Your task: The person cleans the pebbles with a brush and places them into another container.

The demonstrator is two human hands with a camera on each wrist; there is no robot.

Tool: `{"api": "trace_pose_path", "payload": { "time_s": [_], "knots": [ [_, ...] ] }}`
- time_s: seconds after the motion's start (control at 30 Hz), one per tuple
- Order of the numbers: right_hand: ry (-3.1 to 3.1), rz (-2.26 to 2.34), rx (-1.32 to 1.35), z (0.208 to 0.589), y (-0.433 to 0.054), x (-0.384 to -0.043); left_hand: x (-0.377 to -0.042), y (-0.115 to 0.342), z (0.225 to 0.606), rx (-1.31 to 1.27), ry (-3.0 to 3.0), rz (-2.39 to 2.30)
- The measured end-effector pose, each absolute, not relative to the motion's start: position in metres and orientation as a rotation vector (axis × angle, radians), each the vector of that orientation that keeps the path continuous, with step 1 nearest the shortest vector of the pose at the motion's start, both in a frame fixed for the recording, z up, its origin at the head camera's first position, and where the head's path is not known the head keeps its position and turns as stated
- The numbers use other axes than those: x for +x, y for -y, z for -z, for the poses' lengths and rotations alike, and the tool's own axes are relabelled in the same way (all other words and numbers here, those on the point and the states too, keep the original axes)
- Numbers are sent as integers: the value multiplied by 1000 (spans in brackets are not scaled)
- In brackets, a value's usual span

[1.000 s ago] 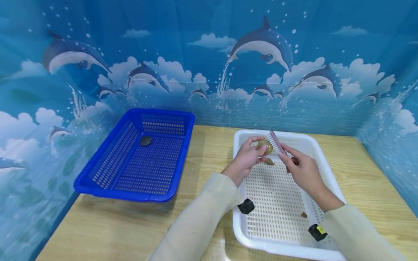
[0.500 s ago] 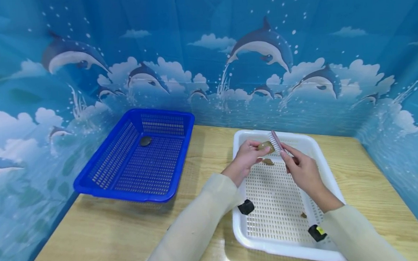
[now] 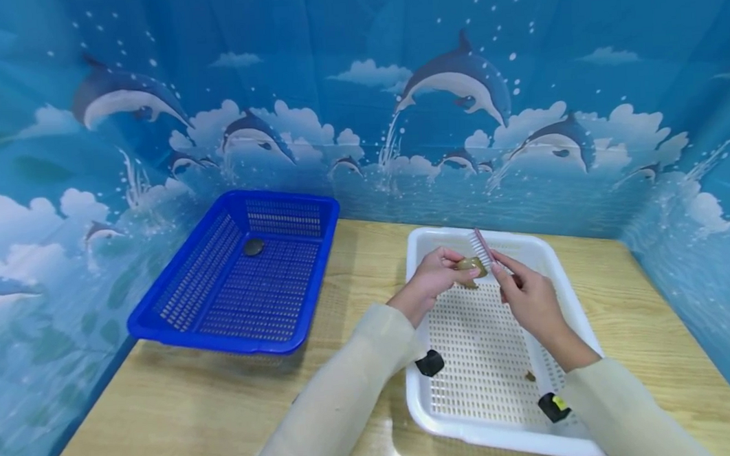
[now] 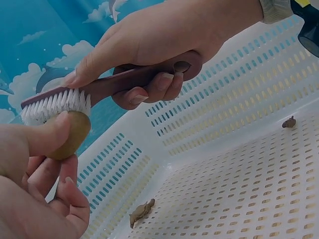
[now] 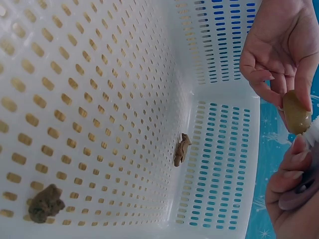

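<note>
My left hand [image 3: 436, 279] pinches a smooth, olive-brown oval stone [image 4: 75, 135] between thumb and fingers, over the far end of the white basket. In my right hand [image 3: 530, 298] is a scrubbing brush [image 4: 55, 105] with a mauve handle and white bristles. Its bristles lie against the top of the stone in the left wrist view. From the right wrist view the stone [image 5: 297, 112] shows a wet shine, and the brush is partly cut off by the frame edge. Below the hands, a brown clump of dirt [image 4: 142, 213] lies on the basket floor.
The white perforated basket [image 3: 414, 397] stands on a wooden table [image 3: 207, 415]. A smaller brown clump [image 5: 46, 204] lies on its floor. To the left, a blue basket [image 3: 310, 306] holds a dark round stone [image 3: 254, 247]. A dolphin-printed curtain [image 3: 357, 70] surrounds the table.
The stone has shifted slightly right and down, and turned in my left hand's fingers. My right hand with the brush stays almost in the same place.
</note>
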State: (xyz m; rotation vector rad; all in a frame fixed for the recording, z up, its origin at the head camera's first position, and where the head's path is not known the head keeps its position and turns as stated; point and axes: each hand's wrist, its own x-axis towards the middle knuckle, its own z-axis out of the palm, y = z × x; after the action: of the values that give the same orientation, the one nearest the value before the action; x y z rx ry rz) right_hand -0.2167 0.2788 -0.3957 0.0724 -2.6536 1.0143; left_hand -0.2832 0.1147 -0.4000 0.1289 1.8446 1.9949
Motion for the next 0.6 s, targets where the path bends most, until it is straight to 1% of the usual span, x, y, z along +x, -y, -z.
{"api": "trace_pose_path", "payload": {
  "time_s": [0.2, 0.6],
  "knots": [
    [2639, -996, 79, 396, -279, -218, -284, -115, 400, 179, -1807, -1978],
    [2664, -980, 88, 397, -281, -218, -283, -118, 400, 78, -1757, -2107]
  ]
}}
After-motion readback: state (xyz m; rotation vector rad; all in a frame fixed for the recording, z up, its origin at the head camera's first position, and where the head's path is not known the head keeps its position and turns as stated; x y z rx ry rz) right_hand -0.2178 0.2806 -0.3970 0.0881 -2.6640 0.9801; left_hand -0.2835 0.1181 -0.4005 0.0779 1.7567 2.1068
